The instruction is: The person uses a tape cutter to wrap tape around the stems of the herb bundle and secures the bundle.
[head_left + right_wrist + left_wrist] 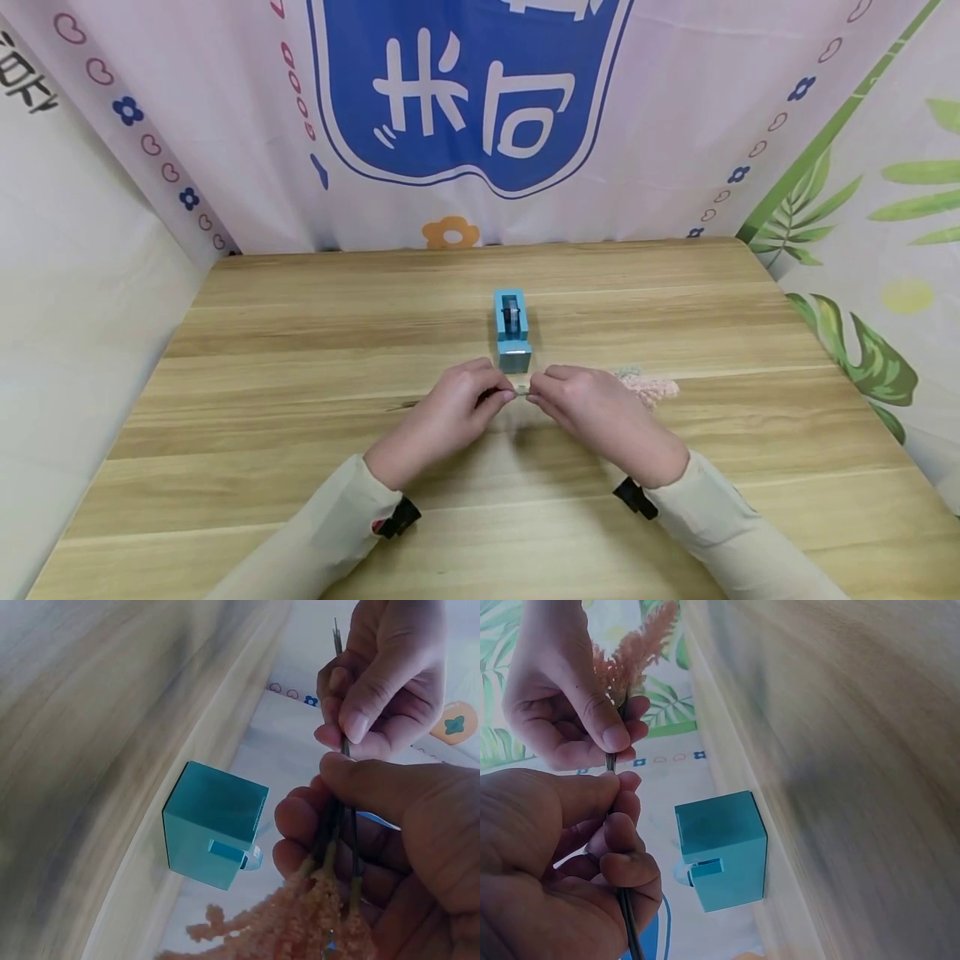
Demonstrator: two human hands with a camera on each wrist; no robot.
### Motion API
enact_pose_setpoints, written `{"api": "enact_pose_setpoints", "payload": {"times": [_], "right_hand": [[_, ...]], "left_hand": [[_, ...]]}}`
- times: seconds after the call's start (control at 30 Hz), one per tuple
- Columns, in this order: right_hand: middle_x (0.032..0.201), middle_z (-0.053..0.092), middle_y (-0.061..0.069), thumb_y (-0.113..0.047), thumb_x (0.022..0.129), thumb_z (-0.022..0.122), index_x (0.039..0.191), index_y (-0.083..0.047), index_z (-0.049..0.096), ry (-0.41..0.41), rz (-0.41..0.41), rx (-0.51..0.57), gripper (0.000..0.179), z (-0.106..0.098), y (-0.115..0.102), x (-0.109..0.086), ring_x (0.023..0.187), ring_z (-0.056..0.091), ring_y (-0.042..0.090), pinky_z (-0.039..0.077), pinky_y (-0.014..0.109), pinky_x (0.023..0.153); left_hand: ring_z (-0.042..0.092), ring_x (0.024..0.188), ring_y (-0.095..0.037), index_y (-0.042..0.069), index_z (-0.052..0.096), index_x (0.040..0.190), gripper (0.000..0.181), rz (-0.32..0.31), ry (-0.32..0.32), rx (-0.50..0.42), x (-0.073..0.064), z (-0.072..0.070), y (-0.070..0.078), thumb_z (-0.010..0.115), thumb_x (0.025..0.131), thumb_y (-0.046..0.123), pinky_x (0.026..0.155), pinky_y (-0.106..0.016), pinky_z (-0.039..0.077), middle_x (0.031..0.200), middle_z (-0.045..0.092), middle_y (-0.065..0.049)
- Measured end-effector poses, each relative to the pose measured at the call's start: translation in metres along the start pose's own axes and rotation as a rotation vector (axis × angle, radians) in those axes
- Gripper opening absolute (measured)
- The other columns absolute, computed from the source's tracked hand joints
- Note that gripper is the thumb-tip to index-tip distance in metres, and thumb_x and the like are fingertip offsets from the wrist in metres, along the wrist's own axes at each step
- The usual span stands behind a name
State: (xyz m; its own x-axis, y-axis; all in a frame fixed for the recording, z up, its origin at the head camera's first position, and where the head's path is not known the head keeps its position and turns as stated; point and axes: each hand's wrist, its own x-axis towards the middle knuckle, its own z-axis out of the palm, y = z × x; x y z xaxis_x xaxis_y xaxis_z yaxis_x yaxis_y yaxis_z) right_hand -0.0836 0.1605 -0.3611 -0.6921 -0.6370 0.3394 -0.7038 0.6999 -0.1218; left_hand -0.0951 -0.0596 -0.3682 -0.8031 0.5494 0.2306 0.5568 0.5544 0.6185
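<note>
A small bunch of pink, fluffy flower stems is held crosswise between both hands, its pink heads [654, 388] out to the right. My left hand [456, 406] pinches the thin dark stems [632, 924], whose tips stick out at its left. Close beside it, my right hand [606, 417] grips the stems just below the heads, between thumb and fingers. A short bit of stem shows in the gap between the fingertips. Just beyond the hands stands a light-blue tape dispenser [513, 333] with a roll of tape in it; neither hand touches it.
The wood-grain table [300, 350] extends around the hands. Behind it hangs a printed white curtain [247, 150] with a blue emblem; a leaf-patterned cloth [862, 250] borders the right side. A dark wrist device [401, 517] sits at each sleeve cuff.
</note>
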Motion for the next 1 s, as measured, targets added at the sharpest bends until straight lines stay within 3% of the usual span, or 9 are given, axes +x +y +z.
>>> {"api": "enact_pose_setpoints", "payload": {"times": [0.13,0.27,0.63,1.0], "right_hand": [[0.081,0.067,-0.008,-0.019,0.101,0.071,0.096,-0.015,0.074,-0.033,0.026,0.008,0.007,-0.0018,-0.0004,0.0001,0.068,0.058,0.003,0.054,0.022,0.063],[0.090,0.072,-0.006,-0.019,0.102,0.069,0.103,-0.015,0.078,-0.071,0.027,0.005,0.009,-0.0032,0.0005,0.0003,0.078,0.067,0.006,0.059,0.026,0.072],[0.082,0.070,-0.009,-0.019,0.100,0.073,0.096,-0.017,0.076,-0.001,0.001,-0.019,0.006,-0.0003,0.0026,0.0014,0.070,0.062,0.004,0.057,0.025,0.065],[0.076,0.066,-0.008,-0.019,0.097,0.076,0.089,-0.016,0.074,0.057,-0.028,-0.077,0.009,0.0042,0.0029,0.0016,0.065,0.058,0.004,0.055,0.024,0.060]], "left_hand": [[0.058,0.079,-0.010,0.003,0.077,0.097,0.009,0.011,0.020,0.002,0.0005,0.0011,-0.0003,0.071,0.100,0.008,0.070,-0.021,0.050,0.089,0.071,-0.003],[0.057,0.079,-0.011,0.003,0.077,0.097,0.008,-0.005,0.018,0.005,0.0003,0.0017,-0.0004,0.071,0.099,0.007,0.070,-0.021,0.050,0.089,0.070,-0.003],[0.056,0.078,-0.010,0.006,0.075,0.099,0.006,-0.038,0.003,0.026,0.0006,0.0024,0.0008,0.070,0.100,0.009,0.069,-0.021,0.049,0.090,0.069,-0.002],[0.062,0.081,-0.013,0.001,0.077,0.100,0.012,-0.021,-0.032,0.035,0.0031,0.0025,-0.0006,0.067,0.102,0.008,0.073,-0.023,0.053,0.093,0.074,-0.007]]}}
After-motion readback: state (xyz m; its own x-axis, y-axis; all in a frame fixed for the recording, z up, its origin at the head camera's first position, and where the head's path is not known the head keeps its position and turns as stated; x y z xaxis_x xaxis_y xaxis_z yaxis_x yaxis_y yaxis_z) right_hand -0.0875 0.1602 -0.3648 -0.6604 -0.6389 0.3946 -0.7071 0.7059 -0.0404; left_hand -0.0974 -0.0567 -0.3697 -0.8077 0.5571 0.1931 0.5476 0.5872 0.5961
